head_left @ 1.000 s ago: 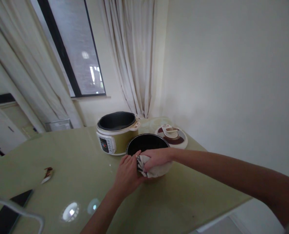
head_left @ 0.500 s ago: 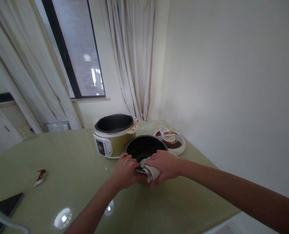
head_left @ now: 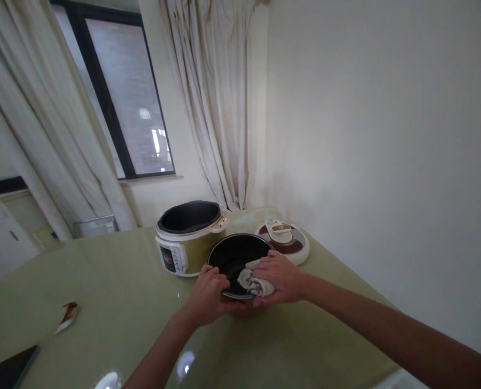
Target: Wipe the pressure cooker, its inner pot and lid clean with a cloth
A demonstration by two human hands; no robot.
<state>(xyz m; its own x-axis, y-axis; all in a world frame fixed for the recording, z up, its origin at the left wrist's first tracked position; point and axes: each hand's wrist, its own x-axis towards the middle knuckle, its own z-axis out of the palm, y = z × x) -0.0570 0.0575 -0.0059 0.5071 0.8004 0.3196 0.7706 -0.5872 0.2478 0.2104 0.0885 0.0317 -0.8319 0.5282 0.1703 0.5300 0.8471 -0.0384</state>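
A dark inner pot (head_left: 240,251) is tilted toward me above the green table, its black inside showing. My left hand (head_left: 210,292) grips its near left rim, thumb over the edge and fingers underneath. In my right hand (head_left: 283,278) is a crumpled pale cloth (head_left: 256,282), pressed over the near right rim with part of it inside the pot. Just behind stands the pressure cooker body (head_left: 200,246), open at the top, with a control panel facing left. To the right of the pot lies the cooker lid (head_left: 285,240), white and brown with a handle.
The glossy green table (head_left: 122,302) runs to a wall (head_left: 366,135) on the right. A small brown and white scrap (head_left: 67,316) and a dark flat device (head_left: 11,367) lie at left. Curtains (head_left: 212,97) hang by a window (head_left: 131,92) behind.
My right hand has slid the cloth a little rightward along the pot's rim. My left hand keeps its grip. The view has tipped upward slightly, so things sit lower.
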